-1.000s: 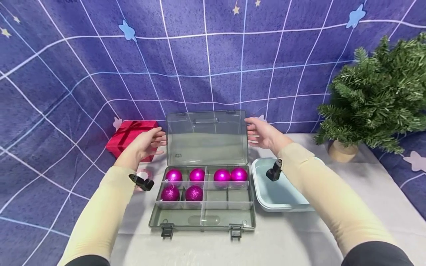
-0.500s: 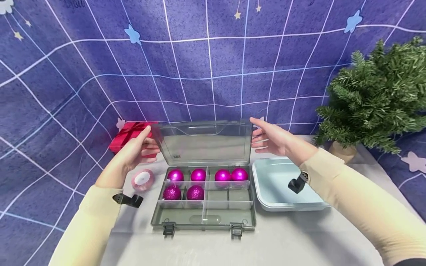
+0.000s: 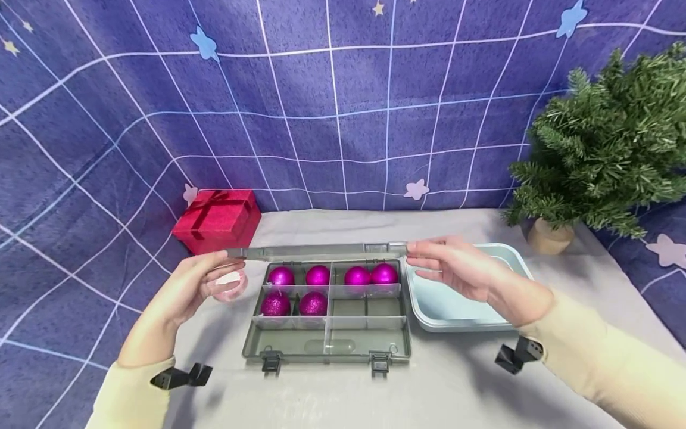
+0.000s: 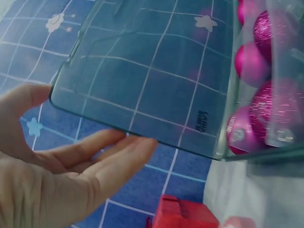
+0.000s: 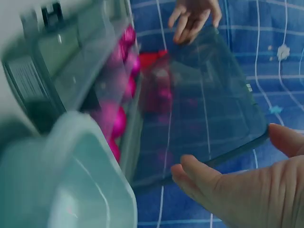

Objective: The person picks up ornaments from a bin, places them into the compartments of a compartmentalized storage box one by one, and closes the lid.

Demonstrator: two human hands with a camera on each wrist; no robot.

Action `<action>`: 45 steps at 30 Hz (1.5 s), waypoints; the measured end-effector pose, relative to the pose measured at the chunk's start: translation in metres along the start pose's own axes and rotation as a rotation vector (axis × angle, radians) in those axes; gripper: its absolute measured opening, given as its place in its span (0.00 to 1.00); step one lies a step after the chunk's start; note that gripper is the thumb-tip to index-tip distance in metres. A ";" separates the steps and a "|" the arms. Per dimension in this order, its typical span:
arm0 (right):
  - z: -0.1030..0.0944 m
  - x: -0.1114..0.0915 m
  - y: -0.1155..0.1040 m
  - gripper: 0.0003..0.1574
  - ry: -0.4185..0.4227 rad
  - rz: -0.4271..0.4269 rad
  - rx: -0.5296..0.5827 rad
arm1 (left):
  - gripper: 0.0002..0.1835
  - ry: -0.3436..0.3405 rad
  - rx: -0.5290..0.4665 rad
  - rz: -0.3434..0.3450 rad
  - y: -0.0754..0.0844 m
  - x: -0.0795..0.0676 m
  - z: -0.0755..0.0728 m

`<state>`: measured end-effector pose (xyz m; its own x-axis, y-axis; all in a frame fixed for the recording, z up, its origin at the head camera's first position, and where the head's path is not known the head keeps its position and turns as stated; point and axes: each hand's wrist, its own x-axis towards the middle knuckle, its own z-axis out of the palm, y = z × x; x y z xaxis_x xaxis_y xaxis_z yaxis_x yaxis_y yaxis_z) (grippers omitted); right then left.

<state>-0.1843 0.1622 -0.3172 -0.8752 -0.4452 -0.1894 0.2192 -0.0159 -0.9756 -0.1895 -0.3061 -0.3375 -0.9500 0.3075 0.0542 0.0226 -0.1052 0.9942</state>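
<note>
A grey see-through compartment box (image 3: pixel 289 342) lies on the table, its hinged lid (image 3: pixel 321 252) tilted partway and seen nearly edge-on in the head view. My left hand (image 3: pixel 184 289) holds the lid's left corner, thumb at the front edge and fingertips along the side. At the opposite corner my right hand (image 3: pixel 463 268) holds the lid likewise. Shiny magenta balls (image 3: pixel 357 276) sit in the back compartments. Glittery magenta balls (image 3: pixel 313 304) fill two cells of the middle row on the left. In the left wrist view, fingertips (image 4: pixel 145 145) touch the lid's side edge.
A light blue tray (image 3: pixel 450 326) stands right of the box, partly beneath my right hand. Behind the left hand are a red gift box (image 3: pixel 217 221) and a pink-and-white roll (image 3: pixel 229 289). A small fir tree (image 3: pixel 600 143) stands at the back right.
The lid has swung from nearly upright toward me and down over the box's back part. Both hands have moved nearer and lower with it. The balls stay in place.
</note>
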 end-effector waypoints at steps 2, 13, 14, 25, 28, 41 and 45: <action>0.004 -0.010 0.007 0.39 -0.012 -0.011 0.011 | 0.20 -0.038 -0.020 0.061 -0.007 -0.012 -0.001; 0.015 -0.041 0.040 0.41 -0.083 0.035 0.118 | 0.22 -0.063 0.112 0.050 -0.044 -0.056 -0.012; 0.015 -0.043 0.043 0.41 -0.095 0.041 0.127 | 0.22 -0.057 0.117 0.037 -0.049 -0.059 -0.013; 0.014 -0.057 0.072 0.40 -0.230 0.086 0.140 | 0.22 -0.155 -0.077 -0.005 -0.080 -0.074 -0.016; 0.016 -0.060 0.076 0.40 -0.228 0.112 0.139 | 0.22 -0.218 -0.137 -0.002 -0.082 -0.075 -0.016; 0.019 -0.059 0.082 0.45 -0.233 0.149 0.140 | 0.23 0.000 0.506 -0.139 -0.067 -0.073 0.012; 0.017 -0.059 0.082 0.44 -0.239 0.141 0.134 | 0.20 0.045 0.818 -0.053 -0.062 -0.068 0.028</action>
<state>-0.1072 0.1718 -0.3843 -0.7093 -0.6492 -0.2747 0.4001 -0.0499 -0.9151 -0.1172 -0.2937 -0.4004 -0.9675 0.2522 0.0188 0.1805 0.6370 0.7495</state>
